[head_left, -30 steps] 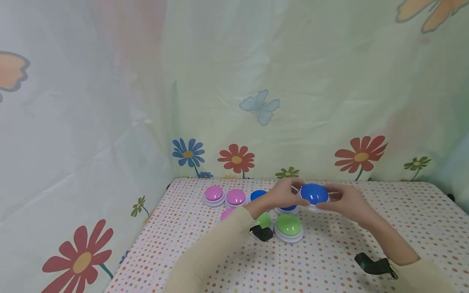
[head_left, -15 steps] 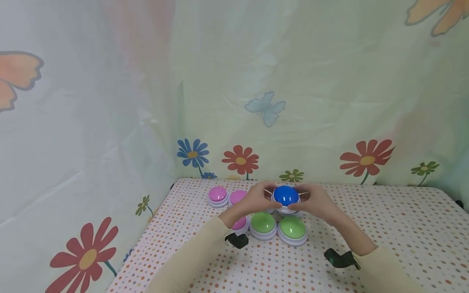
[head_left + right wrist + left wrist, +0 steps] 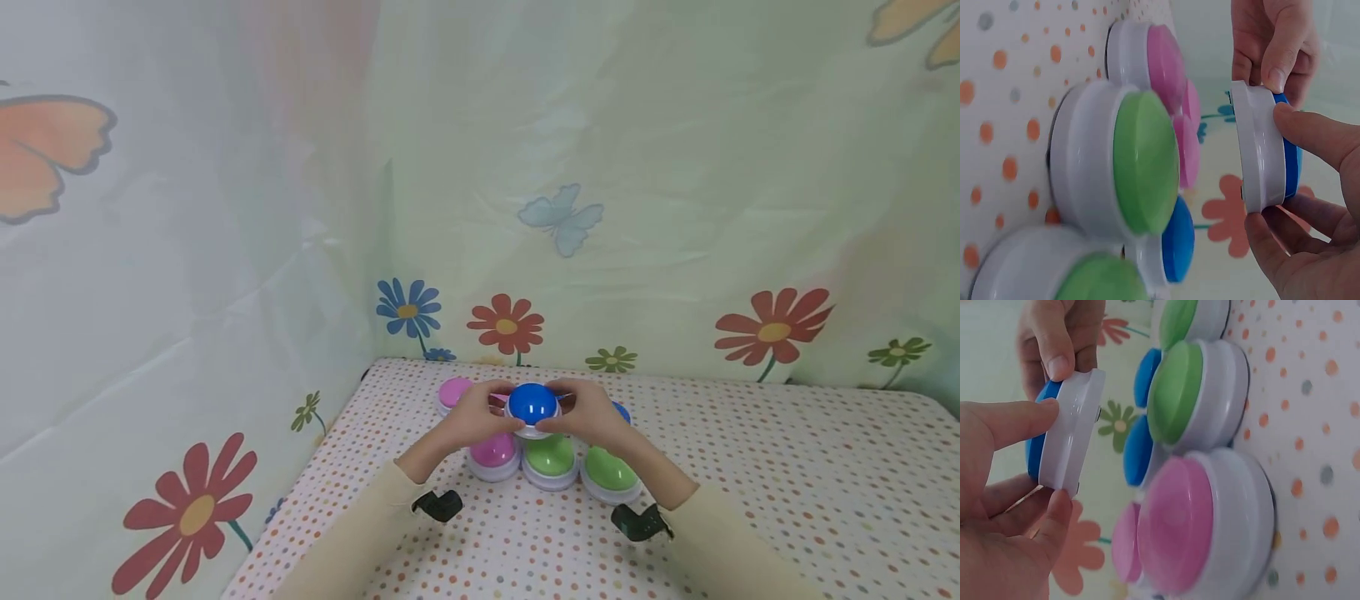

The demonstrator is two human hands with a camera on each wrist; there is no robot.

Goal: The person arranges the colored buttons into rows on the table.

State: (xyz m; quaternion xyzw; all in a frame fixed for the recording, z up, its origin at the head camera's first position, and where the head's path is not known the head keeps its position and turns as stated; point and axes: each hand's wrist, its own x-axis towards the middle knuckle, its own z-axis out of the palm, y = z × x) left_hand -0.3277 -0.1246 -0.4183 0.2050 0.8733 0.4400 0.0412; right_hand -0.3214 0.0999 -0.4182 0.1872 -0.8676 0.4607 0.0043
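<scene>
A blue push button (image 3: 532, 404) with a white round base is held level above the other buttons, apart from them. My left hand (image 3: 476, 414) grips its left side, thumb at the near edge and fingers around the base. From the other side my right hand (image 3: 596, 417) grips it the same way. In the left wrist view the white base (image 3: 1075, 434) shows small feet underneath. Below it on the table stand a pink button (image 3: 493, 452), a green button (image 3: 550, 456) and another green button (image 3: 610, 470).
Behind these, a pink button (image 3: 454, 391) stands at the back left and a blue button (image 3: 622, 411) is partly hidden by my right hand. The right wrist view shows more pink domes (image 3: 1187, 150) close together. A dotted cloth (image 3: 787, 483) covers the table; a printed curtain (image 3: 675, 208) hangs behind.
Both hands have carried the blue button leftward, from the right end of the group, over the blue ones, to above the middle. The view has turned slightly right.
</scene>
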